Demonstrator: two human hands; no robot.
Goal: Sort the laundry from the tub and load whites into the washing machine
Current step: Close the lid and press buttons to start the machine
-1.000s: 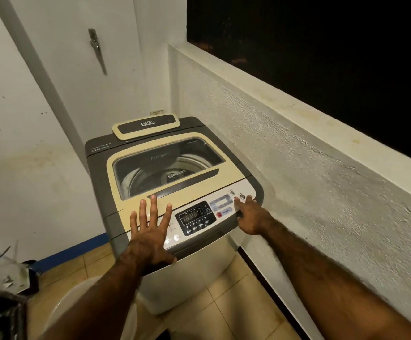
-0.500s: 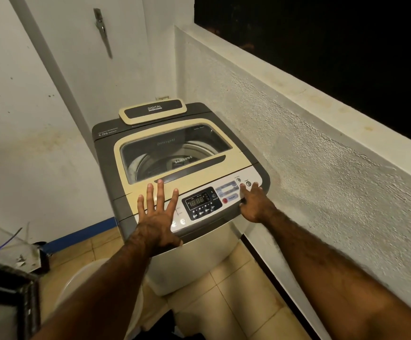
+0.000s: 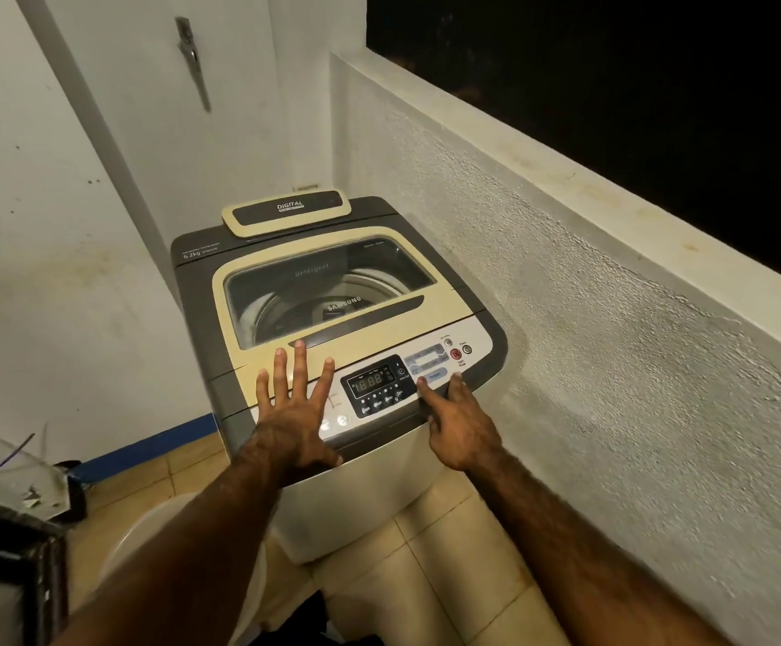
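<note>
A top-loading washing machine [image 3: 248,403] stands in the corner, its cream lid [image 3: 444,300] down, the drum showing through the lid's window. My left hand [image 3: 297,407] lies flat with fingers spread on the lid's front edge, left of the lit control panel [image 3: 377,382]. My right hand [image 3: 456,419] rests at the panel's front right, its index finger stretched onto the buttons beside the display. A pale tub [image 3: 146,533] sits on the floor at lower left, half hidden by my left arm; no laundry shows in it.
A rough grey parapet wall [image 3: 612,366] runs along the right, close to the machine, with dark night above it. At the left, a white wall and a door with a metal handle [image 3: 193,58]. A dark-framed glass object [image 3: 11,529] fills the lower left corner. Tiled floor [image 3: 449,575] below.
My right index finger has moved left from the power button area to buttons nearer the display. My left hand stays flat on the lid. The camera has tilted slightly.
</note>
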